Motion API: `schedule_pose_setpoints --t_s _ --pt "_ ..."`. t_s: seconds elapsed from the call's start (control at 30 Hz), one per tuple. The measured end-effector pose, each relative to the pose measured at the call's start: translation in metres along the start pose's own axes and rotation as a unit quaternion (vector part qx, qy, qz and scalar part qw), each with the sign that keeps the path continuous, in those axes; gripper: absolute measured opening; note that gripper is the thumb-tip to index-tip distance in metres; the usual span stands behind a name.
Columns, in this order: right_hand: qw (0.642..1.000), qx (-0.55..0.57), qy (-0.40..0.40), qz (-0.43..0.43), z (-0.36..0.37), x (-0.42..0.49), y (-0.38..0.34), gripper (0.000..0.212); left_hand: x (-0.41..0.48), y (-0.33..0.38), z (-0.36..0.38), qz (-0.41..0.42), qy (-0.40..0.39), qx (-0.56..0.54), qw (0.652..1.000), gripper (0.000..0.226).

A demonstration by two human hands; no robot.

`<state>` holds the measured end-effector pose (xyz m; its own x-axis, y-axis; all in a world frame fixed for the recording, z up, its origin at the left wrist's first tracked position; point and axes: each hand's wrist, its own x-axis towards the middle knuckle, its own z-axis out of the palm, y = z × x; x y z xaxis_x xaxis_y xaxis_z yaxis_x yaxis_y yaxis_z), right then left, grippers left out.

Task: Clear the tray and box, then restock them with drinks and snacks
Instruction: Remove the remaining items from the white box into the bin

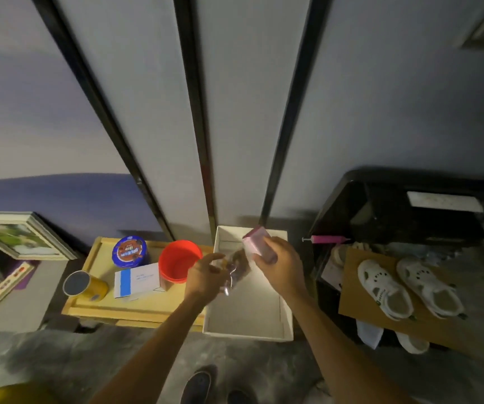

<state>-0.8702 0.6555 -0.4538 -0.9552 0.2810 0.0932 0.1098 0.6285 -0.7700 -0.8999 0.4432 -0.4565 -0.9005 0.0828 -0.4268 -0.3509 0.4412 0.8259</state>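
Over the box (246, 336), the right hand (278, 266) curls round a pink carton (256, 243), and just left of it the left hand (205, 275) pinches a clear bag (236, 269) of brown snacks. Both forearms reach forward above the box's bare floor, inside its walls. Left of both grips, the tray (135, 309) abuts the box and holds a tin (131, 252) with blurred, unreadable print.

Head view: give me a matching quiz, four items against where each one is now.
Items:
1. pink carton
2. clear snack bag
3. red bowl
4. white sandals

Places:
a. on the wooden tray
b. in the left hand
c. on the brown cardboard
d. in the right hand

Pairs: 1-d, 2-b, 3-a, 4-c
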Motion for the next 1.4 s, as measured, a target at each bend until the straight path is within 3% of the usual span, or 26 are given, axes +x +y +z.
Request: schedule_pose_setpoints --t_s 0.13,0.3,0.43,0.63,1.07,1.4 --pt "0.999 0.007 -0.022 -0.031 -0.028 0.02 -0.039 0.061 -0.034 0.036 -0.045 0.031 0.031 -0.066 0.997 0.039" --pt "0.994 0.034 -0.032 -0.097 -0.041 0.045 -0.104 0.063 -0.07 0.067 -0.102 0.064 0.108 -0.063 0.99 0.035" --pt "0.982 0.02 -0.032 -0.183 -0.03 0.056 -0.167 0.061 -0.099 0.073 -0.158 0.08 0.158 -0.15 0.973 0.038" --pt "0.962 0.03 -0.072 -0.262 0.01 0.041 -0.257 0.061 -0.164 0.066 -0.244 0.101 0.244 -0.167 0.95 0.04" --pt "0.892 0.04 -0.221 -0.392 0.165 -0.111 -0.447 0.062 -0.348 -0.081 -0.416 0.059 0.437 -0.239 0.865 0.04" --pt "0.847 0.048 -0.28 -0.45 0.291 -0.255 -0.544 0.064 -0.461 -0.202 -0.511 0.016 0.529 -0.251 0.81 0.039"
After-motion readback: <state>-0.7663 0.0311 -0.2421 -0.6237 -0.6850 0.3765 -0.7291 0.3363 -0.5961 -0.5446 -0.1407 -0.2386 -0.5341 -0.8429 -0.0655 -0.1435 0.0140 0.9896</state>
